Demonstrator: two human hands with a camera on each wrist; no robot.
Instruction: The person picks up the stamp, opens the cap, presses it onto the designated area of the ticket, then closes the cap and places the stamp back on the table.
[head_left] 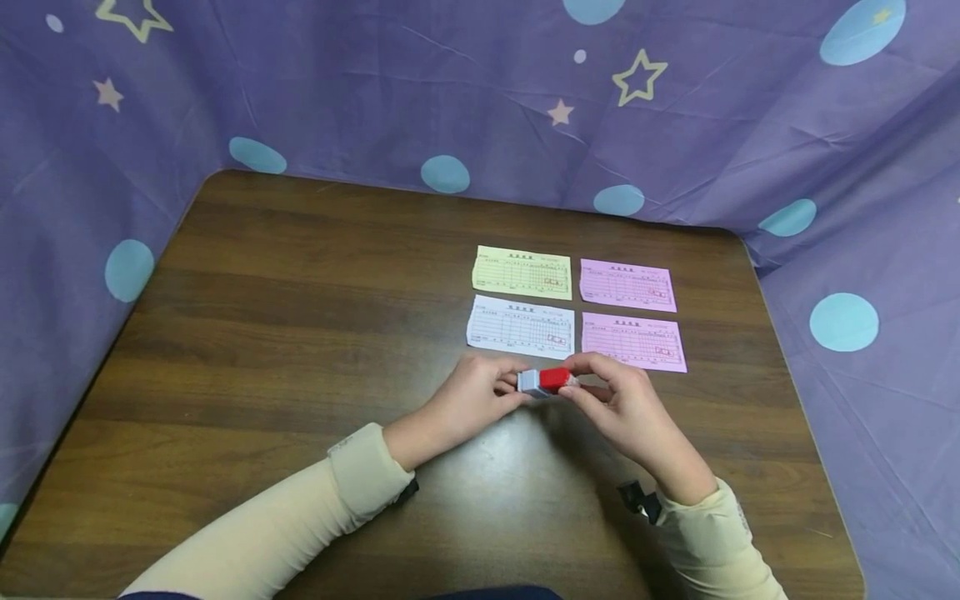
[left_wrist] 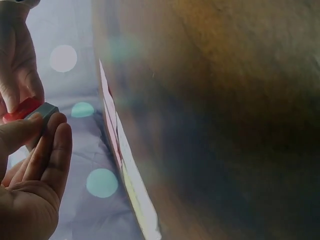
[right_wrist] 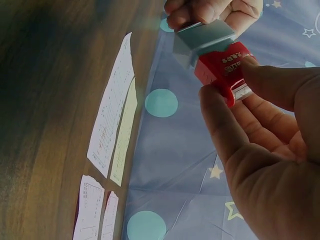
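Both hands meet over a small red stamp (head_left: pixel 554 379) with a grey-blue cap (head_left: pixel 529 383) at one end. My left hand (head_left: pixel 468 392) pinches the cap between thumb and fingers. From the other side, my right hand (head_left: pixel 622 408) grips the red body, its thumb lying over raised lettering in the right wrist view. The stamp is held above the table, tilted sideways. Just beyond the hands lie a white slip (head_left: pixel 520 327) and a pink slip (head_left: pixel 633 342), each printed as a form with a small red mark near its lower right.
Behind those slips, a yellow slip (head_left: pixel 521 273) and a second pink slip (head_left: pixel 628 285) complete a two-by-two layout, with red marks too. Everything rests on a brown wooden table (head_left: pixel 300 317). A purple curtain (head_left: pixel 375 92) with stars and dots hangs around its back and sides.
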